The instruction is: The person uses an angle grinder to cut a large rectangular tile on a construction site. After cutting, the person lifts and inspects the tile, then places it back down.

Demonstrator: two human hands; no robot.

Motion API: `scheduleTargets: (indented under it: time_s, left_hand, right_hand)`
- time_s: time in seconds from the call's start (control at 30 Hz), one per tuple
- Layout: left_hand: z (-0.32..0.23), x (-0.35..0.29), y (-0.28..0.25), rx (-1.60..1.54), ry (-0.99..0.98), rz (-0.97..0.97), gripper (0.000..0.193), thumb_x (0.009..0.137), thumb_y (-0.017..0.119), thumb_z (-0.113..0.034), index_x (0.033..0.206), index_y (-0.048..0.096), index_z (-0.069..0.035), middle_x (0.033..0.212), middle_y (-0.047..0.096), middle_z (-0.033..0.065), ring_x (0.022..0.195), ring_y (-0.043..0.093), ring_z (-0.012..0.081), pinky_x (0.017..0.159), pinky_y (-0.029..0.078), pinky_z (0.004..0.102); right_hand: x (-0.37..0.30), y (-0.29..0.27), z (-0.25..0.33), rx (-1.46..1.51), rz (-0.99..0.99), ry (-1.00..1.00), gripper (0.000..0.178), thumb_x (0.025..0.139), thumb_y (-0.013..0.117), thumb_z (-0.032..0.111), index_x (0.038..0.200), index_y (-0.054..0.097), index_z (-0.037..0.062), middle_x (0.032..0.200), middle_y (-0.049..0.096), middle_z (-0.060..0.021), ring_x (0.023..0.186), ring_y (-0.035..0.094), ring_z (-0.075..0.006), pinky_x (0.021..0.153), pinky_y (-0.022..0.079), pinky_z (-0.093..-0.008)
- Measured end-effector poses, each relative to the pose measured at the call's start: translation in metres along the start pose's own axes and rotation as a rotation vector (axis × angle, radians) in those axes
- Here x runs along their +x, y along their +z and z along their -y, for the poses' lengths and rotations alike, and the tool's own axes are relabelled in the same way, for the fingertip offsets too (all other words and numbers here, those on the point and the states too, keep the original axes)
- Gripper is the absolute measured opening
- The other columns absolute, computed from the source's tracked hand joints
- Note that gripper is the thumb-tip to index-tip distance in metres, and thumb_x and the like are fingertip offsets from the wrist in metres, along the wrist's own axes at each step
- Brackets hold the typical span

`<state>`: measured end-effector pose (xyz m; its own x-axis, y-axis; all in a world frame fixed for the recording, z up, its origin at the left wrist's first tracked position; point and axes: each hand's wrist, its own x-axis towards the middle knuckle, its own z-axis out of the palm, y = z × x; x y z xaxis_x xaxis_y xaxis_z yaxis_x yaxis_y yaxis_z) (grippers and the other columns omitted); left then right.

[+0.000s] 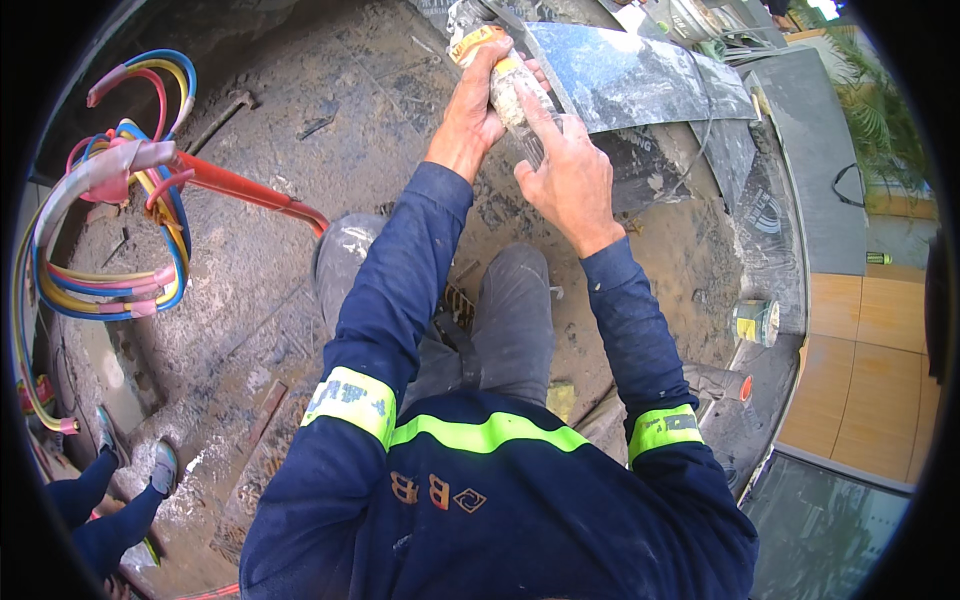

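A dust-caked hand power tool (pixel 512 98) with a yellow-orange label, by its shape an angle grinder, slants across the top middle. My left hand (pixel 472 112) is closed round its upper body. Lower down, my right hand (pixel 575 182) grips its rear end, the index finger stretched along the casing and the thumb on the other side. The tool's head lies close to the upper edge and is hard to make out. Just right of it leans a bluish, dusty sheet (pixel 630 78), with a thin dark cable (pixel 708 110) hanging over it.
Wet, muddy floor (pixel 250 250) surrounds my knees. At left stand bundled coloured conduits (pixel 165 230) and a red bar (pixel 250 188). Another person's shoes (pixel 163 465) show lower left. A labelled bucket (pixel 757 322) and an orange-ended pipe (pixel 728 384) lie right, near wooden panels (pixel 850 350).
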<state>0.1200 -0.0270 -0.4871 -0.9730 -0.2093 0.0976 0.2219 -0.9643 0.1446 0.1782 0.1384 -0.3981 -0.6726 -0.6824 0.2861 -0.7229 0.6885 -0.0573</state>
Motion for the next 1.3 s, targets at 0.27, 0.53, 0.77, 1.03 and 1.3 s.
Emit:
scheduleTargets:
  time_s: [0.27,0.53,0.77,1.03,1.3]
  left_hand:
    - [-0.005,0.001,0.004,-0.046,-0.063,-0.006,0.038,0.099,0.083,-0.021,0.121,0.06,-0.001,0.099,0.072,0.0181,0.087,0.078,0.0305,0.083,0.071,0.0482]
    - [-0.004,0.002,0.0,-0.046,-0.043,0.022,0.038,0.099,0.083,-0.02,0.122,0.061,-0.001,0.099,0.072,0.0178,0.089,0.078,0.0303,0.084,0.071,0.0478]
    - [-0.001,-0.006,0.006,-0.011,-0.029,-0.03,0.039,0.098,0.084,-0.019,0.124,0.062,0.0,0.101,0.073,0.0173,0.089,0.079,0.0299,0.085,0.072,0.0475]
    - [-0.004,-0.01,0.007,0.002,-0.027,-0.064,0.042,0.098,0.084,-0.019,0.127,0.059,0.0,0.107,0.073,0.019,0.095,0.079,0.0318,0.091,0.071,0.0504]
    - [0.001,-0.005,0.004,0.037,-0.11,-0.131,0.038,0.103,0.077,-0.016,0.132,0.059,0.0,0.118,0.073,0.0174,0.113,0.075,0.0336,0.109,0.063,0.0533]
  right_hand:
    - [0.002,0.002,0.0,0.016,0.007,0.021,0.1,0.078,0.086,0.017,0.17,0.049,0.0276,0.112,0.066,-0.0205,0.095,0.074,-0.0433,0.083,0.063,-0.0521]
    - [0.001,0.003,0.001,0.002,0.015,0.041,0.101,0.078,0.084,0.016,0.171,0.047,0.03,0.114,0.067,-0.0209,0.096,0.075,-0.043,0.084,0.064,-0.0522]
    - [-0.005,0.003,-0.001,0.07,0.009,0.048,0.099,0.078,0.084,0.016,0.17,0.05,0.0287,0.115,0.068,-0.0204,0.098,0.075,-0.0431,0.087,0.064,-0.0517]
    - [-0.008,0.001,0.001,0.096,-0.016,0.019,0.094,0.079,0.084,0.018,0.167,0.053,0.027,0.118,0.068,-0.0206,0.099,0.076,-0.0427,0.087,0.065,-0.0516]
    - [-0.018,-0.015,-0.005,0.128,-0.008,0.056,0.087,0.082,0.083,0.018,0.164,0.055,0.0258,0.113,0.064,-0.0238,0.096,0.074,-0.0469,0.084,0.063,-0.0556]
